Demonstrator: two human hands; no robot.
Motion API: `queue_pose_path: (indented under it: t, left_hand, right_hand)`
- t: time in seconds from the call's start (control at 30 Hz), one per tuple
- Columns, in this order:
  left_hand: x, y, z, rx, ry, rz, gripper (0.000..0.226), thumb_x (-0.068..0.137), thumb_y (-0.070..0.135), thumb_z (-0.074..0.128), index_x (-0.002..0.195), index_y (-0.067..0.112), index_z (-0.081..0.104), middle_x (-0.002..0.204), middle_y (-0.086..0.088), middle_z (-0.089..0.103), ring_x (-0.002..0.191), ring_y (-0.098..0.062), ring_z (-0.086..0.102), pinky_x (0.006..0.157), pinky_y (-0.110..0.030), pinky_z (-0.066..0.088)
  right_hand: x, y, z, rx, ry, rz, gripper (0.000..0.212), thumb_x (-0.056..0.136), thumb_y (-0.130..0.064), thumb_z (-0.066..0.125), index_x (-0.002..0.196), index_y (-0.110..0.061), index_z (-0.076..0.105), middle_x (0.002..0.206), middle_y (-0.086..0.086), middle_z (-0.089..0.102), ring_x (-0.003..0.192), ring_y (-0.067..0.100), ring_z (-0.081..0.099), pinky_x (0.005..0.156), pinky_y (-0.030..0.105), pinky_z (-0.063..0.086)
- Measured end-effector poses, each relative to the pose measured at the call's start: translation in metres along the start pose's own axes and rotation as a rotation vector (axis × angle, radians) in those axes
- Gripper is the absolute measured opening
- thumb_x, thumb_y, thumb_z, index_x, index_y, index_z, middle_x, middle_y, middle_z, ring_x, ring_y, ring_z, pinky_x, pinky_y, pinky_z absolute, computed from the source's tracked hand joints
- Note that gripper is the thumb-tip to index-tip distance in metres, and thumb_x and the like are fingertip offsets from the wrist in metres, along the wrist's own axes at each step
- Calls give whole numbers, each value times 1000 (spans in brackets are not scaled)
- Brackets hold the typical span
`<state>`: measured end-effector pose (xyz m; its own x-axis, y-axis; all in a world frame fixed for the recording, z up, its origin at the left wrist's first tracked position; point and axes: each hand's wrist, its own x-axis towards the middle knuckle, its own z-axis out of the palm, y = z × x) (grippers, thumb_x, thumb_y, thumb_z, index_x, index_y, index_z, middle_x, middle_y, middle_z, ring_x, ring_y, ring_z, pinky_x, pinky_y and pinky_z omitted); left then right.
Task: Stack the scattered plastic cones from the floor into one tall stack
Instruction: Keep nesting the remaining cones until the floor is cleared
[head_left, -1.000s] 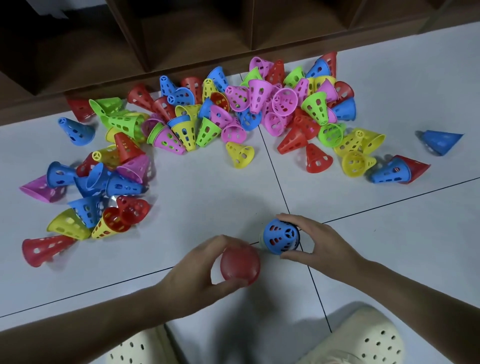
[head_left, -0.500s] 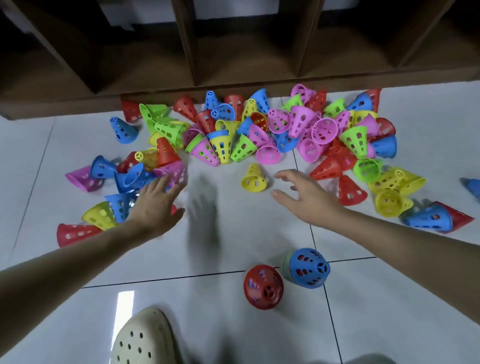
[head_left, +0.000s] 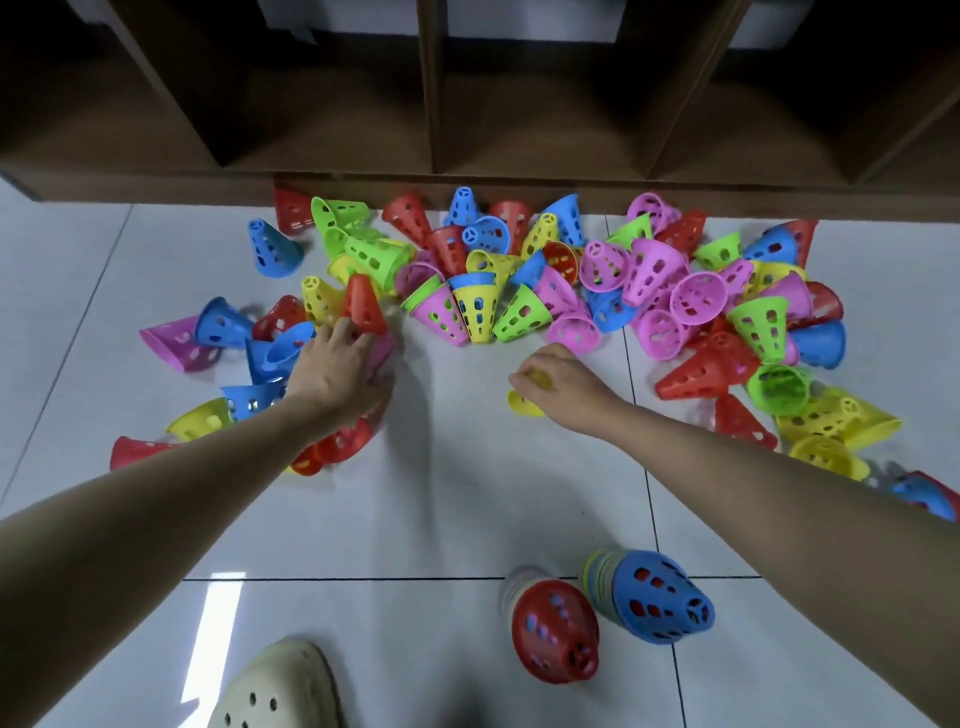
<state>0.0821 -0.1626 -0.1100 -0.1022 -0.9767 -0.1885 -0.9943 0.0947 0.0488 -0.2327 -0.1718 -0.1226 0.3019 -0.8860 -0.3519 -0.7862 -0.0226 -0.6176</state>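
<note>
Cones are getting grabbed two at a time here. Right hand (head_left: 566, 387) is curling round a yellow cone (head_left: 525, 401) lying loose mid-frame; left hand (head_left: 337, 371) is reaching into the left clump at a red cone (head_left: 363, 306), fingers touching it, but I can't tell if it's really gripping. I'd pinch near the rims so neighbours aren't getting dragged along. Two started stacks, red-topped (head_left: 555, 630) and blue-topped (head_left: 652, 597), are standing lower right, with bare floor (head_left: 457, 493) between them and the pile. The shelf (head_left: 467, 171) is hemming the pile in up top.
</note>
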Motion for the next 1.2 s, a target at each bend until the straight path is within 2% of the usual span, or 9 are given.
queue_pose_path:
  t: [0.07, 0.13, 0.3, 0.43, 0.6, 0.77, 0.87, 1.03, 1.2]
  left_hand:
    - [-1, -2, 3, 22, 49, 6, 61, 92, 65, 48, 132, 20, 55, 121, -13, 53, 110, -37, 52, 92, -50, 49]
    - [-3, -3, 4, 41, 60, 2, 60, 91, 69, 48, 124, 20, 55, 115, -12, 54, 103, -35, 55, 88, -48, 50]
    - [-7, 0, 2, 11, -106, 45, 53, 79, 69, 60, 113, 29, 51, 107, 2, 54, 98, -23, 59, 90, -40, 49]
    - [-16, 7, 3, 98, -265, 156, 41, 79, 68, 56, 105, 36, 60, 94, 14, 56, 90, -13, 59, 84, -31, 49]
    - [-27, 14, 5, 125, -327, 262, 34, 82, 59, 65, 110, 40, 63, 90, 16, 57, 87, -10, 61, 69, -25, 49]
    - [-43, 26, -2, -247, -219, 314, 69, 75, 91, 37, 101, 34, 64, 79, 16, 63, 70, -7, 62, 69, -30, 55]
    - [-62, 47, -16, -530, -233, 271, 50, 85, 79, 45, 98, 34, 63, 66, 12, 69, 63, -1, 65, 66, -26, 53]
    - [-91, 83, -43, -810, -227, 244, 35, 96, 62, 47, 93, 30, 60, 73, 10, 64, 67, -8, 57, 65, -26, 47]
    - [-129, 113, -74, -1025, -135, 313, 34, 97, 55, 45, 90, 24, 57, 80, 5, 53, 77, -14, 50, 67, -31, 47]
  right_hand:
    - [-1, 3, -1, -11, 16, 57, 18, 89, -42, 68, 88, -25, 62, 110, 3, 46, 98, 16, 55, 96, 31, 44]
    - [-4, 6, -1, -40, 10, 130, 26, 84, -36, 74, 94, -20, 56, 108, 3, 43, 92, 21, 55, 82, 32, 47]
    - [-14, 14, -6, -130, -58, 330, 59, 77, -37, 76, 121, -12, 46, 113, 5, 50, 103, 26, 57, 84, 35, 49]
    - [-26, 26, -11, -161, -117, 383, 40, 74, -42, 75, 91, -8, 61, 89, 8, 64, 87, 29, 65, 72, 37, 53]
    - [-45, 29, -22, 32, -51, 311, 31, 77, -34, 78, 93, -8, 70, 90, 10, 71, 82, 24, 66, 69, 37, 54]
    - [-80, 11, -48, 256, 22, 208, 23, 81, -28, 80, 99, -16, 70, 89, 6, 72, 80, 23, 69, 75, 44, 57]
    - [-118, -8, -68, 339, 56, 127, 19, 85, -24, 78, 103, -23, 70, 93, -2, 72, 91, 21, 71, 78, 40, 57]
    - [-186, -32, -99, 522, 114, 49, 22, 86, -12, 75, 102, -27, 70, 89, -4, 73, 83, 14, 70, 69, 25, 56]
    - [-240, -39, -106, 474, 219, -76, 29, 75, -32, 74, 103, -37, 66, 96, -9, 71, 94, 16, 68, 87, 23, 53]
